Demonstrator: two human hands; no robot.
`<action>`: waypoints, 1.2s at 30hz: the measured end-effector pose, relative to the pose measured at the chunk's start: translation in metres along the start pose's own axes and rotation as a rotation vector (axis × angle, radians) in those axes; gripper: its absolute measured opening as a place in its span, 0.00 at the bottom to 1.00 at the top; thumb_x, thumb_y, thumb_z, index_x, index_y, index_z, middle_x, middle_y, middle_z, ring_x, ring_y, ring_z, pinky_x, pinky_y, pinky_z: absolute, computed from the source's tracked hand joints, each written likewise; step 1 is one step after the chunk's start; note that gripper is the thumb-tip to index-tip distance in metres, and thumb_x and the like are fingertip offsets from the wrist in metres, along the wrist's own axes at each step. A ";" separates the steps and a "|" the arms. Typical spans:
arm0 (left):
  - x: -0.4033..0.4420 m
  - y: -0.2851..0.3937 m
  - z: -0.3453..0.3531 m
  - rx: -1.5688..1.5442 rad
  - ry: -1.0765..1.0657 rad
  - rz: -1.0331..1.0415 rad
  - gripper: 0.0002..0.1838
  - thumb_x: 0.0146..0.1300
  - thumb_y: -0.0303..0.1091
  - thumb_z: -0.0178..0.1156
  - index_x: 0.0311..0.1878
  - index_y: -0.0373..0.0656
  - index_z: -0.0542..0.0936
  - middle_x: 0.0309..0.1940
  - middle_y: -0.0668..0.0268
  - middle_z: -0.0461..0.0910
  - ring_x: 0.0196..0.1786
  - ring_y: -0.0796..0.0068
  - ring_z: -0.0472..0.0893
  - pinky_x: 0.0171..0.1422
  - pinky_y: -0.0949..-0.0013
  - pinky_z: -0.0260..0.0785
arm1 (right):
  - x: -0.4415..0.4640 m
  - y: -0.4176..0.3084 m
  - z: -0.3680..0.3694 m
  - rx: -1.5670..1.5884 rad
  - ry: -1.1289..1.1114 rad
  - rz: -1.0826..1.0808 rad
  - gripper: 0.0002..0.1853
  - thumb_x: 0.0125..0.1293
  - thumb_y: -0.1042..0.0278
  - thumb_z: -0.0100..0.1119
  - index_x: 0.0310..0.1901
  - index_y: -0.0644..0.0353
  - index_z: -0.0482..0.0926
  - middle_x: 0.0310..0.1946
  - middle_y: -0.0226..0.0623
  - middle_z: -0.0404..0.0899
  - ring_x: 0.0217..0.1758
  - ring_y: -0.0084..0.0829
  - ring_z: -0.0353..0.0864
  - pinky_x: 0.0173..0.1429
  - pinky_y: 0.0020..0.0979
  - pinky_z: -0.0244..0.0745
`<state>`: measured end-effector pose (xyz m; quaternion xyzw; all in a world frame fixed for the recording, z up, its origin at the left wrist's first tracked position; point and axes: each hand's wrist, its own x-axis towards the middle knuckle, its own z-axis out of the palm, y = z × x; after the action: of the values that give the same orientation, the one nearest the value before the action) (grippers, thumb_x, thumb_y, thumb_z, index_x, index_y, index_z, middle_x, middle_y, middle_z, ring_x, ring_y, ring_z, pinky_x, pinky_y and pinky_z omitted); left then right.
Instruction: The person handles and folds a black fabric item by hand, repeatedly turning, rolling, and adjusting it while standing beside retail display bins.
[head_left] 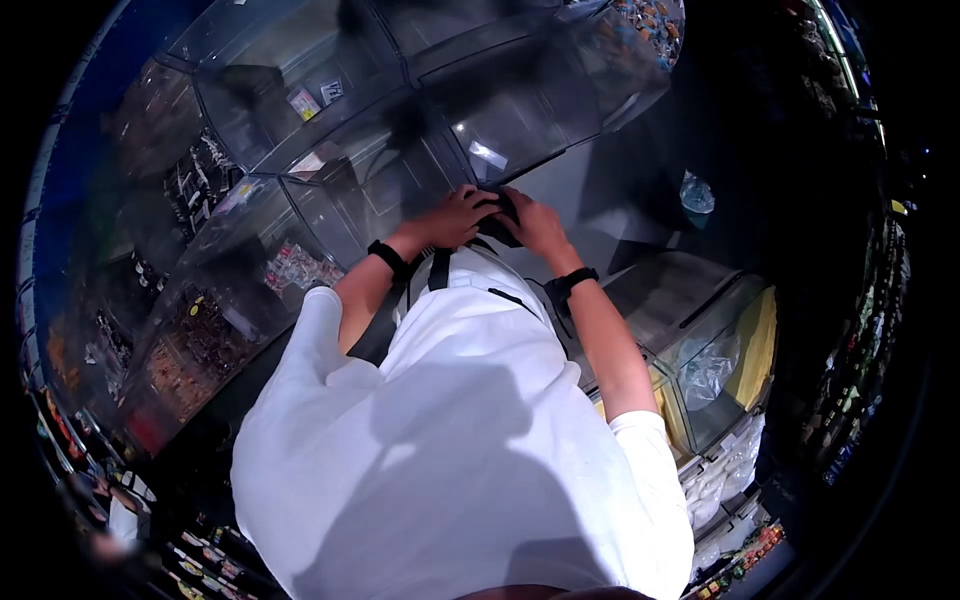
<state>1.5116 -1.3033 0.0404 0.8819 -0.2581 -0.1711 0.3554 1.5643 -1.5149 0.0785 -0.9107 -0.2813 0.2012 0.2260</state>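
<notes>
Both hands meet in front of my waist, at the hem of a white shirt [470,400]. Between them is a small dark object [500,218], perhaps cloth or a pouch; its kind is hard to make out. My left hand [462,218] has its fingers curled over the object's left side. From the other side, my right hand [538,226] grips it with bent fingers. Each wrist wears a black band. A black strap [440,268] hangs down over the shirt just below the left hand.
Clear plastic bins [300,110] stand ahead and to the left, some with packaged goods [300,268]. At the right is another clear bin [715,370] with a plastic bag inside. A clear bag or cup [696,198] lies farther right. Another person [125,515] is at lower left.
</notes>
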 end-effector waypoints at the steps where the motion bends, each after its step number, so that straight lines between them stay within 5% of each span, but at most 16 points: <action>1: 0.006 -0.001 -0.002 -0.042 -0.026 0.012 0.31 0.58 0.27 0.56 0.67 0.47 0.70 0.71 0.59 0.62 0.70 0.49 0.62 0.74 0.49 0.58 | -0.002 0.002 -0.005 0.000 -0.024 0.027 0.25 0.66 0.58 0.62 0.62 0.54 0.71 0.50 0.48 0.82 0.49 0.53 0.82 0.50 0.47 0.78; 9: 0.029 0.019 0.007 -0.328 0.240 -0.145 0.30 0.58 0.20 0.51 0.67 0.43 0.69 0.60 0.51 0.71 0.62 0.51 0.74 0.67 0.59 0.68 | 0.022 0.043 -0.030 0.031 0.222 -0.108 0.18 0.61 0.70 0.62 0.52 0.54 0.72 0.45 0.44 0.80 0.46 0.53 0.81 0.45 0.48 0.78; 12: 0.030 0.036 -0.011 -0.422 0.315 -0.266 0.35 0.60 0.24 0.59 0.72 0.45 0.63 0.63 0.52 0.67 0.63 0.52 0.74 0.67 0.59 0.69 | 0.045 0.025 -0.062 0.178 0.216 -0.277 0.19 0.61 0.71 0.62 0.55 0.54 0.73 0.48 0.44 0.79 0.47 0.51 0.81 0.49 0.45 0.78; 15: 0.030 0.029 0.001 -0.455 0.767 -0.216 0.51 0.49 0.29 0.77 0.74 0.45 0.57 0.63 0.55 0.62 0.61 0.56 0.73 0.63 0.61 0.71 | 0.052 -0.033 -0.086 0.281 0.038 -0.438 0.21 0.62 0.70 0.61 0.57 0.55 0.72 0.49 0.45 0.78 0.51 0.51 0.79 0.52 0.44 0.77; 18: 0.023 0.017 -0.004 -0.203 1.208 -0.346 0.44 0.49 0.21 0.70 0.70 0.43 0.62 0.58 0.51 0.69 0.60 0.50 0.73 0.65 0.58 0.69 | 0.066 -0.071 -0.094 0.249 -0.048 -0.572 0.24 0.62 0.70 0.61 0.61 0.53 0.70 0.52 0.46 0.74 0.52 0.54 0.78 0.53 0.45 0.77; 21: 0.014 -0.002 -0.013 -0.143 1.244 -0.537 0.40 0.50 0.17 0.63 0.69 0.43 0.64 0.56 0.49 0.71 0.60 0.47 0.73 0.65 0.56 0.67 | 0.085 -0.066 -0.073 0.162 -0.043 -0.555 0.27 0.60 0.71 0.61 0.62 0.56 0.68 0.54 0.50 0.73 0.52 0.56 0.77 0.53 0.46 0.77; 26: 0.035 -0.013 -0.001 -0.130 1.019 -0.331 0.51 0.54 0.17 0.58 0.80 0.56 0.48 0.54 0.42 0.69 0.55 0.38 0.72 0.63 0.49 0.67 | 0.104 -0.018 -0.045 0.043 -0.019 -0.548 0.34 0.58 0.71 0.63 0.66 0.63 0.63 0.52 0.60 0.73 0.50 0.62 0.78 0.50 0.49 0.78; 32: 0.044 -0.003 -0.029 -0.030 0.757 -0.655 0.50 0.58 0.33 0.62 0.80 0.72 0.45 0.58 0.37 0.66 0.51 0.35 0.75 0.51 0.44 0.75 | 0.140 -0.015 -0.075 -0.101 -0.243 -0.445 0.39 0.59 0.62 0.66 0.70 0.65 0.61 0.54 0.60 0.75 0.53 0.60 0.78 0.56 0.47 0.76; 36: 0.057 -0.029 -0.049 -0.038 0.716 -0.730 0.50 0.58 0.37 0.63 0.79 0.74 0.46 0.65 0.36 0.63 0.56 0.32 0.74 0.53 0.43 0.75 | 0.191 -0.005 -0.061 -0.053 -0.345 -0.451 0.39 0.59 0.62 0.66 0.70 0.65 0.62 0.57 0.59 0.75 0.56 0.59 0.78 0.59 0.45 0.74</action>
<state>1.5915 -1.2918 0.0464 0.9113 0.2080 0.0240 0.3545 1.7373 -1.4137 0.0853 -0.7831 -0.5162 0.2901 0.1900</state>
